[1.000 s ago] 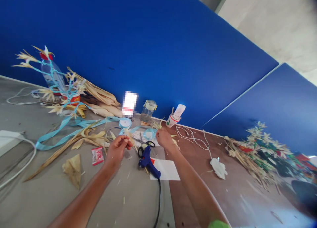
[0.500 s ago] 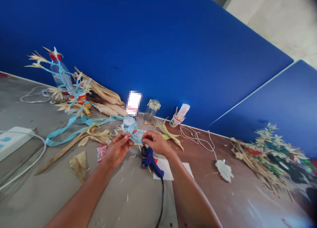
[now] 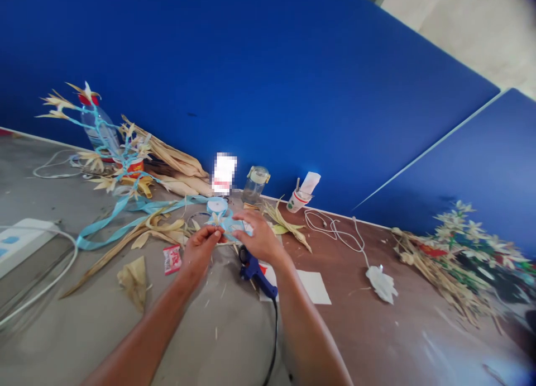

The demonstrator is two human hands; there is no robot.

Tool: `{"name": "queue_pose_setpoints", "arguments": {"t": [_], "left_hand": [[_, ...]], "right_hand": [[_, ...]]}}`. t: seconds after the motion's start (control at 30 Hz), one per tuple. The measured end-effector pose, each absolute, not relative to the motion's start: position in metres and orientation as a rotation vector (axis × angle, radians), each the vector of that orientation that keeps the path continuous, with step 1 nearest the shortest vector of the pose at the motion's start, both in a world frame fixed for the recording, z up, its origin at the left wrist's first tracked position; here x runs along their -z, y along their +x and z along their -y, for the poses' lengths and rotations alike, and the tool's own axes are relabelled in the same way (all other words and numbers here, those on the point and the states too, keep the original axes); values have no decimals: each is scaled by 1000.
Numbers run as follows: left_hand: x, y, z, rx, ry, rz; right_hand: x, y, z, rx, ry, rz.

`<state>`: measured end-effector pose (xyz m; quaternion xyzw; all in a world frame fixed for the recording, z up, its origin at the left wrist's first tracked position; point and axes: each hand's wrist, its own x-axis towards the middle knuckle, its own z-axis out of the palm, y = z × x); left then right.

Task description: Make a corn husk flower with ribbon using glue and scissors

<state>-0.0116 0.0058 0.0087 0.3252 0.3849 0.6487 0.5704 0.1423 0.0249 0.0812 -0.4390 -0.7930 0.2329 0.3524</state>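
Note:
My left hand [image 3: 201, 249] is closed, thumb and fingertips pinched on what looks like a small pale husk flower [image 3: 217, 219], its stem mostly hidden by the fingers. To the right, my right hand [image 3: 258, 236] has thumb and fingers spread, with nothing seen between them. Light blue ribbon [image 3: 228, 227] lies just behind the fingertips, by its roll [image 3: 216, 206]. A dark blue glue gun [image 3: 256, 274] rests below my right hand, partly over white paper [image 3: 314, 287].
Blue-wrapped branches with husk flowers [image 3: 97, 123] stand at left beside a bottle and dried husks [image 3: 171, 154]. A power strip [image 3: 25, 241] lies far left. Behind are a lidded jar [image 3: 255, 186] and a cup [image 3: 298, 200]. White cable [image 3: 335, 229] and more flowers [image 3: 473, 235] lie right.
My right hand has opened its pinch and come away from the blue ribbon, fingers now spread. My left hand stays pinched, and the pale flower now shows above its fingertips.

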Motion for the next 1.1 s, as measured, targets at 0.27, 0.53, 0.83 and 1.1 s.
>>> {"name": "queue_pose_setpoints", "arguments": {"t": [0.27,0.53,0.83,1.1], "left_hand": [[-13,-13,-3,-1488,852,-927],[-18,-10,2,-1432,851,-851],[-20,-10,3,-1439,925,-871],[-19,-11,3,-1442,928,-954]], "right_hand": [[-58,107,-33,-1247,-1127,1524],[-61,114,-29,-1763,-976,1094],[-50,115,-33,-1782,-887,856],[-52,109,-20,-1681,-971,937]]}}
